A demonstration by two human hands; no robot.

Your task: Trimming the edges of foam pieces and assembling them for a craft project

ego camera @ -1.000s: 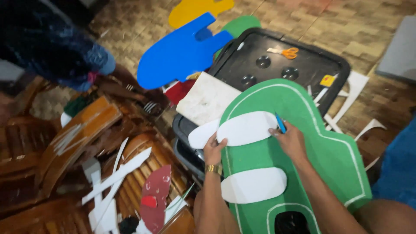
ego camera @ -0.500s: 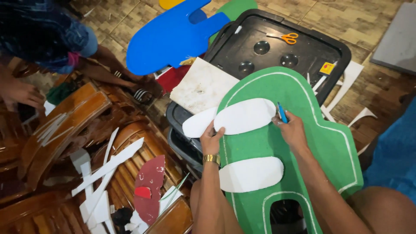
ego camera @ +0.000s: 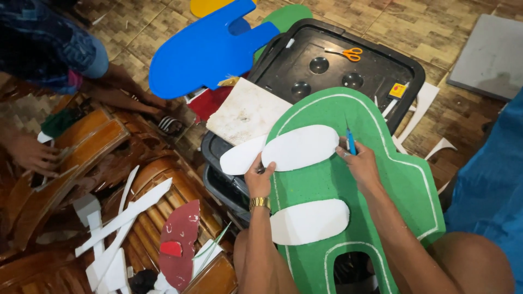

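Down at the centre, the left hand (ego camera: pixel 259 179) presses its curled fingers onto the near end of a white foam oval (ego camera: pixel 300 147), pinning it to a large green foam cutout (ego camera: pixel 376 185) edged with a white line. At about two o'clock from that hand, the right hand (ego camera: pixel 360 166) pinches a blue craft knife (ego camera: pixel 351 140) in closed fingers, its tip standing upright just at the oval's right end. A second white oval (ego camera: pixel 309 221) lies on the green sheet at six o'clock from the first, well apart from both hands. Another white oval piece (ego camera: pixel 238 158) pokes out from under the first at nine o'clock. The green cutout rests over a black plastic bin lid (ego camera: pixel 327 51), where orange-handled scissors (ego camera: pixel 345 53) lie at twelve o'clock. A blue foam cutout (ego camera: pixel 207 49) sits on the tiled floor at eleven o'clock, and another person's hand (ego camera: pixel 32 155) rests on wooden chairs at nine o'clock.
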